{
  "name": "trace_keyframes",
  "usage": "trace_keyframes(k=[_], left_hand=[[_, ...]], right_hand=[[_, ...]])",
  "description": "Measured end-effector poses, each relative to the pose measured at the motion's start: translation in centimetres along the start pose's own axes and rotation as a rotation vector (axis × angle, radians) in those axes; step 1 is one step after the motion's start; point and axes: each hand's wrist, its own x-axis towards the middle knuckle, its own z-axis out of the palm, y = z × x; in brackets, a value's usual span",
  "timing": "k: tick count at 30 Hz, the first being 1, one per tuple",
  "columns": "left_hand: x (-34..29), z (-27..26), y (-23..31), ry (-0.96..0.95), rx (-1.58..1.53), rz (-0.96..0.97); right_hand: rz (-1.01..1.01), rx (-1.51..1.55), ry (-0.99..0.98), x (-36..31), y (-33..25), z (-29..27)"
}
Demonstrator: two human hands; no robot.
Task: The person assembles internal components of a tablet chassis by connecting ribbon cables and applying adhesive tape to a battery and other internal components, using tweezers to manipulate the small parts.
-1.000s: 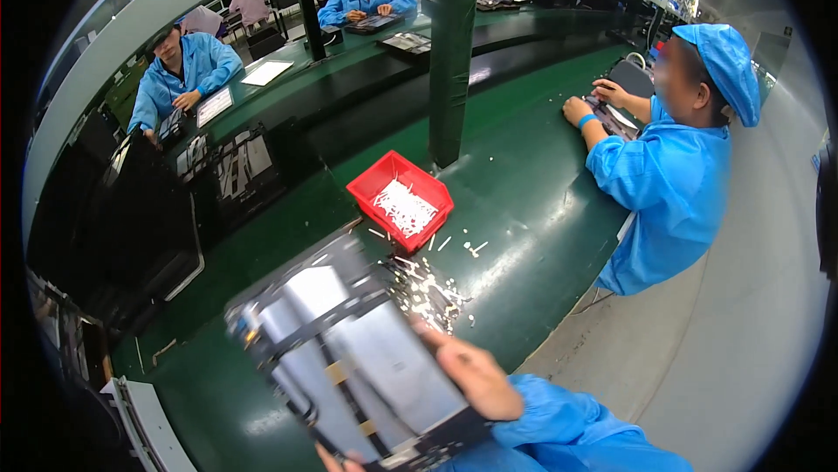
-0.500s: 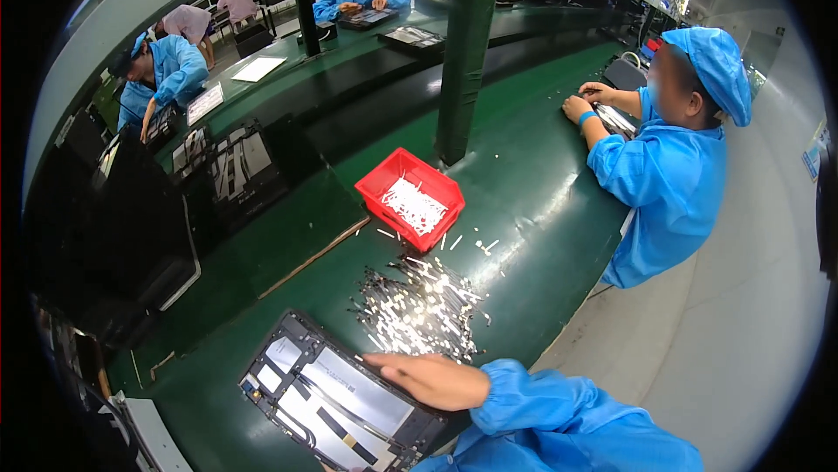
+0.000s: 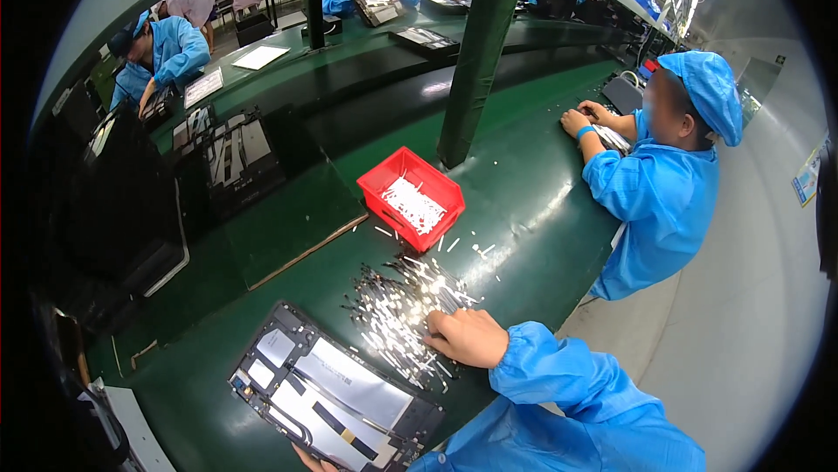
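Note:
An opened tablet (image 3: 349,385), its silver panels and dark frame showing, lies tilted at the near edge of the green bench. My left hand (image 3: 312,461) comes in at the bottom and grips the tablet's near edge; most of this hand is hidden. Beyond the tablet spreads a loose pile of thin black-and-white strips (image 3: 397,319), like small flex cables. At the pile's right side is my right hand (image 3: 470,338), fingers curled together among the strips. What they pinch, if anything, is hidden.
A red bin (image 3: 375,182) of short white strips stands past the pile, a few strips beside it. Behind it rises a green post (image 3: 476,62). A co-worker (image 3: 659,175) sits at the right. More opened tablets (image 3: 240,158) lie at the far left.
My right hand has left the tablet's upper right edge and moved up and right into the strip pile, its fingers now curled. My left fingers show more at the tablet's near edge.

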Motion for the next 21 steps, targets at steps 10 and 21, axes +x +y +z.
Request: trace_keyframes(k=[10,21], left_hand=[[0.3,-1.5,-0.5,-0.06,0.076,0.122],[-0.1,-2.6,3.0,-0.389,-0.166,0.034]], right_hand=[[-0.028,0.435,-0.106,0.6,-0.5,-1.9],[-0.264,0.644,0.149,-5.9,-7.7,-3.9]])
